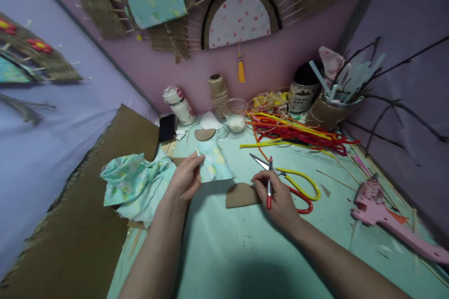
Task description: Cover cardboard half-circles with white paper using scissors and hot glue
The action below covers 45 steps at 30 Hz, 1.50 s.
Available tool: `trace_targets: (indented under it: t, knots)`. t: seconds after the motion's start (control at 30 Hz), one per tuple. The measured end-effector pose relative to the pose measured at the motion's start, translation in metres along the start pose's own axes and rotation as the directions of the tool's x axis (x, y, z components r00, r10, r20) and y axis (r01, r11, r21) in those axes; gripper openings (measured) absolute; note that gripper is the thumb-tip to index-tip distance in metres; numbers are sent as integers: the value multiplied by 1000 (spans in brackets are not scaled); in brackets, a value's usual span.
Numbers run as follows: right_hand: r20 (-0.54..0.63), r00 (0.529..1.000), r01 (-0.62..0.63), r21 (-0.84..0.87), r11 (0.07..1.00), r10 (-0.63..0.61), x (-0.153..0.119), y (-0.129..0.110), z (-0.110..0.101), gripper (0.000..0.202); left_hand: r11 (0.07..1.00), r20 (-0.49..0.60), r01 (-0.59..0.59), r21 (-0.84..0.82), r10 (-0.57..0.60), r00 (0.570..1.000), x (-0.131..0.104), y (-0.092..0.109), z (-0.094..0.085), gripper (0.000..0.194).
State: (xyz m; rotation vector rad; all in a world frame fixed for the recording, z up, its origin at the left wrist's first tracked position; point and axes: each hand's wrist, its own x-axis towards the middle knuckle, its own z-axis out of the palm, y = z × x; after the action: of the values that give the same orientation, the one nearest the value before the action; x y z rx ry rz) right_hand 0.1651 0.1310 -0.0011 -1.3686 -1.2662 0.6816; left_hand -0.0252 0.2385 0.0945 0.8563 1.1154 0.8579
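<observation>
- Cloth piece (214, 164), in the head view, sticks out to the right of the left hand (187, 175), whose thumb and fingers are closed on one edge of it; the far end has no second hold, so it could sag, fold or twist out of line.
- Pen (269, 189) lies across the right hand (275, 196), gripped there; I cannot tell whether it is capped, and a bare tip could leave a stray mark if the wrist turned.
- Cardboard half-circle (240, 197) rests between the hands, its right end hidden by the right hand. Whether the fingers grip it or merely cover it is unclear; a loose hold could let it slide or spin on the counter (217, 257).
- Scissors (310, 187) lie just beyond and beside the right hand, blades pointing past its fingertips: a forward reach might nick a finger, or the wrist might knock the handles.
- Crumpled cloth (129, 177) is heaped left of the left hand, close to the forearm, where a sleeveless elbow could drag it.
- Glue gun (380, 217) lies well to the right of the right hand; if warm, which cannot be seen, its nozzle could burn a careless reach.
</observation>
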Motion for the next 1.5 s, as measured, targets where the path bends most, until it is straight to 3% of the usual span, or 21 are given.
trace_targets:
  t: [0.1,0.3,0.4,0.5,0.6,0.7,0.8,0.97,1.07,1.13,1.2,1.27,1.33,1.37,1.43,1.5]
  knots:
    - [-36,997,62,-10,998,-62,-4,-3,0,7,970,-38,106,-217,-117,992,-16,-29,8,16]
    - [-63,918,393,34,919,-391,-13,-5,0,41,955,31,-1,-297,10,999,-38,-61,40,15]
    - [-18,932,359,-58,931,-361,-15,-5,2,45,978,105,-31,-205,53,993,-45,-76,52,14]
    - [-78,969,221,-136,966,-233,-12,-8,2,24,997,146,-59,-39,64,987,-47,-83,55,17]
    - [-259,961,81,-69,994,-97,-3,-11,-5,13,995,47,-21,-97,26,999,-39,-77,45,22]
    - [-439,898,-8,20,1000,16,12,-9,-19,18,975,-73,-19,-222,3,997,-25,-63,20,15]
    - [-532,846,-40,21,999,45,26,-2,-34,22,972,-223,-26,-233,-28,974,-15,-54,-5,14]
    - [-603,798,-16,-14,1000,5,34,7,-44,22,974,-188,-38,-223,-5,982,-7,-37,-18,18]
    - [-593,805,-13,-10,1000,4,32,6,-42,23,958,-151,-180,-225,148,977,0,-10,-16,19]
    - [-578,816,-10,-10,1000,2,29,3,-39,22,925,-171,-293,-244,256,951,6,4,-17,17]
    - [-561,828,-9,-9,1000,2,27,-1,-37,22,909,-165,-326,-261,291,943,10,5,-19,25]
    - [-545,838,-8,-7,1000,3,25,-5,-34,22,935,-208,-295,-197,254,944,8,-11,-19,28]
    - [-532,847,-10,-2,1000,7,23,-9,-32,21,978,-268,-210,-3,201,942,1,-39,-15,27]
    - [-527,850,-9,-1,1000,7,22,-10,-31,21,973,-248,-175,149,208,946,-4,-54,-11,33]
    - [-517,856,-1,-3,1000,0,20,-10,-29,22,846,-64,-184,500,248,967,-14,-80,-2,44]
    - [-507,862,13,-3,1000,-13,19,-9,-27,22,623,152,-312,717,296,943,-21,-94,7,62]
